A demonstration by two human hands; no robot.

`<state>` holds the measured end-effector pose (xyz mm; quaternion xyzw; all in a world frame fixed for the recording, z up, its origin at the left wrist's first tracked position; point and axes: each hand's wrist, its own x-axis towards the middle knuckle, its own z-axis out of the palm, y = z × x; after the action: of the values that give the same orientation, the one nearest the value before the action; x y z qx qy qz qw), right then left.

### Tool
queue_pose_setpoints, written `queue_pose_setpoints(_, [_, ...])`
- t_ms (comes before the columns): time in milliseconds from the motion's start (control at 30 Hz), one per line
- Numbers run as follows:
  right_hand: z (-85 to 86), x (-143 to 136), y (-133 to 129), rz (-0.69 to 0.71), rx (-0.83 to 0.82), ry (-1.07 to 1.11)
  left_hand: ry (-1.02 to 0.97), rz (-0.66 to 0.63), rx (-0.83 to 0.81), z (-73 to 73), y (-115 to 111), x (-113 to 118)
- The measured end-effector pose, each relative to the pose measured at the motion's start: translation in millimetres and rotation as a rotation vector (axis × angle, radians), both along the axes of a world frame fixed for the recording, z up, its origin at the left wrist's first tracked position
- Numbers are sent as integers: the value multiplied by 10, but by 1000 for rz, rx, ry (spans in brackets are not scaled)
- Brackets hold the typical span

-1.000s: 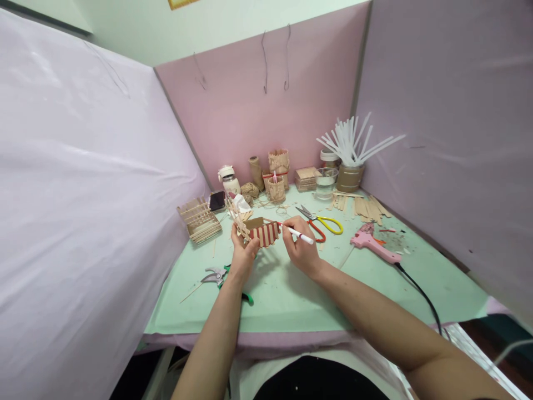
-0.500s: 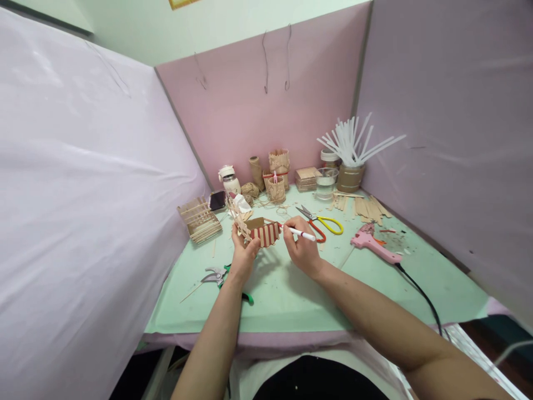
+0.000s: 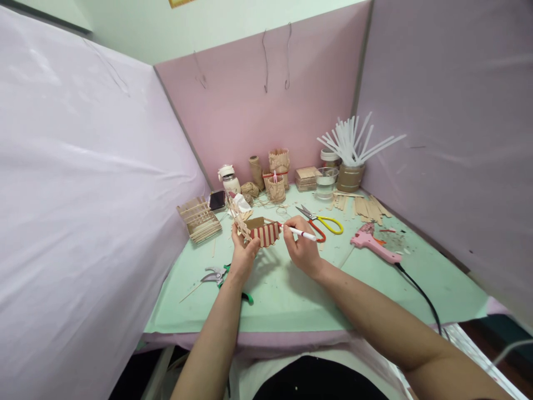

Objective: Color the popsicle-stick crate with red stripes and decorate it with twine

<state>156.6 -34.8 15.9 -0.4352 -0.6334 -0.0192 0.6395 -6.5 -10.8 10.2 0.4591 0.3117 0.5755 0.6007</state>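
Observation:
My left hand (image 3: 245, 255) is closed on a small wooden stick model (image 3: 265, 235) with red and pale stripes along its side, holding it above the table. A lattice of thin sticks rises from the model's left end, and a brown inner panel shows behind the stripes. In my right hand (image 3: 303, 250) is a white marker pen (image 3: 302, 233) with a red band, gripped between thumb and fingers. Its tip meets the right end of the striped side. Just behind my right hand lie scissors (image 3: 328, 223) with red and yellow handles.
Green-handled pruning shears (image 3: 216, 278) lie near my left forearm. A pink glue gun (image 3: 375, 248) with a black cord rests at right, beside loose wooden sticks (image 3: 370, 209). Along the back stand a water cup (image 3: 326, 184), a twine ball (image 3: 250, 190) and a white bottle (image 3: 229, 180).
Almost nothing differs. Both hands, the striped model and the marker pen keep nearly the same positions.

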Motion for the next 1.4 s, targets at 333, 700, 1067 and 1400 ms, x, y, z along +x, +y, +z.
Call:
queue_pose_setpoints(333, [5, 1, 2, 4, 5, 13, 13, 1, -2, -24, 10, -12])
queue_pose_setpoints(700, [7, 10, 10, 2, 13, 25, 14, -25, 42, -32, 24, -7])
queue_pose_setpoints(1067, [0, 13, 13, -8, 24, 24, 11, -26, 41, 4, 3, 4])
queue_pose_setpoints(1400, [15, 13, 3, -10, -4, 0, 13, -6, 25, -4, 13, 10])
